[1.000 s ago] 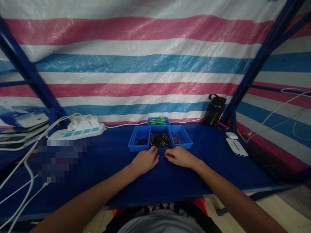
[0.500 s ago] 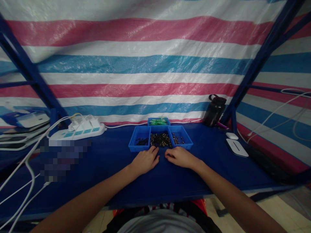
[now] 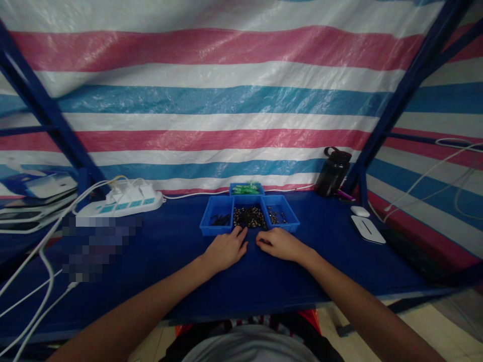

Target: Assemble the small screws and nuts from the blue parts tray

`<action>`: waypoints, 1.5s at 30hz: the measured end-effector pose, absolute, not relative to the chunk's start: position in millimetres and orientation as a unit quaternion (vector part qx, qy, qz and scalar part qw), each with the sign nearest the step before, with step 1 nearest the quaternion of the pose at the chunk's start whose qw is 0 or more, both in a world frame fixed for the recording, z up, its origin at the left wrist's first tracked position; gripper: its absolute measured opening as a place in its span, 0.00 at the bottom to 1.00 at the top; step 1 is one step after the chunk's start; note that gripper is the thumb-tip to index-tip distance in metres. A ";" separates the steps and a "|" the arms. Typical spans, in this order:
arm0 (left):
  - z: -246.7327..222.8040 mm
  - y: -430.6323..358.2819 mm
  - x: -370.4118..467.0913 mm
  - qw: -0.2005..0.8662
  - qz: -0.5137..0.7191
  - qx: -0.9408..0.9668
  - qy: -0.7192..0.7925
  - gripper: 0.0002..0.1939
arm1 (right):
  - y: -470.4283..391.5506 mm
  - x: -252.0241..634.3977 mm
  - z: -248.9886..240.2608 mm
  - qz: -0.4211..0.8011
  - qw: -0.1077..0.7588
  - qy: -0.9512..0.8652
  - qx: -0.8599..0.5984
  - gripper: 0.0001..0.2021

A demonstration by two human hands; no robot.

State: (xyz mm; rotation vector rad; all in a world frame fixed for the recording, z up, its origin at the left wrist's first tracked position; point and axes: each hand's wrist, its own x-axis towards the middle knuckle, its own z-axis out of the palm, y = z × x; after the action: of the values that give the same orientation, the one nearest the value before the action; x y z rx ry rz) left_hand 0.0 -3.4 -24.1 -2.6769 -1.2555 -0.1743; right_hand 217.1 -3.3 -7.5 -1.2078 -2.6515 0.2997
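Observation:
My left hand (image 3: 225,248) rests at the front edge of the middle blue bin (image 3: 247,199), fingers stretched forward and spread apart, with nothing visible in them. That bin holds a heap of small black and brass-coloured parts (image 3: 249,217). My right hand (image 3: 281,244) lies just in front of the right blue bin (image 3: 292,221), its fingers curled inward; whatever they may hold is hidden. A few small metallic parts (image 3: 277,216) lie in the right bin. Dark slender pieces (image 3: 221,219) lie in the left blue bin (image 3: 206,221).
Behind the middle bin stands a small blue bin with green pieces (image 3: 246,188). A white power strip (image 3: 128,203) with cables lies at left. A dark bottle (image 3: 332,172), a white case (image 3: 360,211) and a flat white device (image 3: 368,229) are at right on the blue table (image 3: 249,286).
The index finger of my left hand has shifted very slightly at the middle bin's front edge. My right hand and the bins look the same.

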 end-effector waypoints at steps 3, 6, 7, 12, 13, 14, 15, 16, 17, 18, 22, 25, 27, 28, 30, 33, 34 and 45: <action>-23.5 -3.1 0.2 0.093 -0.058 -0.901 -0.421 0.23 | -3.1 217.0 -7.9 0.100 0.107 -0.900 -0.410 0.09; -23.2 -2.5 0.3 0.090 -0.056 -0.901 -0.420 0.22 | -3.2 217.2 -7.6 0.097 0.108 -0.901 -0.410 0.08; -23.2 -2.3 0.3 0.086 -0.056 -0.901 -0.421 0.22 | -3.3 217.2 -7.4 0.097 0.107 -0.901 -0.409 0.08; -22.1 -2.6 0.2 0.074 -0.055 -0.901 -0.423 0.22 | -3.7 217.1 -6.6 0.094 0.105 -0.902 -0.407 0.08; -21.6 -2.9 0.1 0.075 -0.055 -0.902 -0.423 0.21 | -3.9 217.0 -6.3 0.095 0.105 -0.902 -0.408 0.08; -21.1 -3.2 -0.1 0.076 -0.055 -0.902 -0.421 0.21 | -4.1 216.9 -6.0 0.096 0.105 -0.901 -0.409 0.08; -20.6 -3.5 -0.2 0.077 -0.056 -0.903 -0.420 0.21 | -4.4 216.9 -5.7 0.097 0.104 -0.901 -0.410 0.08; -20.2 -3.6 -0.4 0.078 -0.058 -0.904 -0.417 0.20 | -4.6 216.8 -5.4 0.098 0.103 -0.901 -0.411 0.08; -19.9 -3.7 -0.5 0.079 -0.059 -0.905 -0.414 0.20 | -4.8 216.8 -5.2 0.099 0.103 -0.900 -0.411 0.08; -19.6 -3.7 -0.7 0.079 -0.061 -0.907 -0.409 0.20 | -5.0 216.9 -5.0 0.099 0.102 -0.900 -0.411 0.08; -18.8 -3.2 -1.6 0.077 -0.065 -0.922 -0.375 0.18 | -5.5 216.9 -4.9 0.100 0.100 -0.897 -0.419 0.08; -16.8 -3.5 -2.5 0.070 -0.064 -0.935 -0.342 0.17 | -6.0 216.3 -4.9 0.103 0.101 -0.890 -0.432 0.09; -14.7 -4.3 -3.3 0.061 -0.060 -0.945 -0.315 0.16 | -6.4 215.6 -4.7 0.106 0.105 -0.886 -0.439 0.11; -13.5 -4.8 -3.7 0.055 -0.060 -0.950 -0.301 0.16 | -6.7 215.2 -4.5 0.106 0.106 -0.885 -0.442 0.12; -11.3 -5.9 -4.6 0.040 -0.063 -0.958 -0.277 0.15 | -7.2 214.3 -4.0 0.105 0.105 -0.883 -0.446 0.13; -9.1 -7.2 -5.5 0.022 -0.071 -0.962 -0.261 0.15 | -7.7 213.1 -3.5 0.106 0.098 -0.882 -0.449 0.13; -8.7 -7.4 -5.7 0.018 -0.073 -0.963 -0.259 0.15 | -7.7 212.8 -3.5 0.108 0.097 -0.881 -0.450 0.13; -7.8 -6.7 -6.1 -0.005 -0.077 -0.962 -0.260 0.15 | -5.4 212.8 -6.5 0.100 0.101 -0.876 -0.461 0.11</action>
State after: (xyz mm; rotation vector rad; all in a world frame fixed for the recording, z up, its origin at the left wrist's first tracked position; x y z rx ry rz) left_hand -6.1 -6.7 -7.8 -3.0331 -0.8200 -0.2434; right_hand 212.8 -5.4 -6.5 -1.3633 -2.5869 0.2944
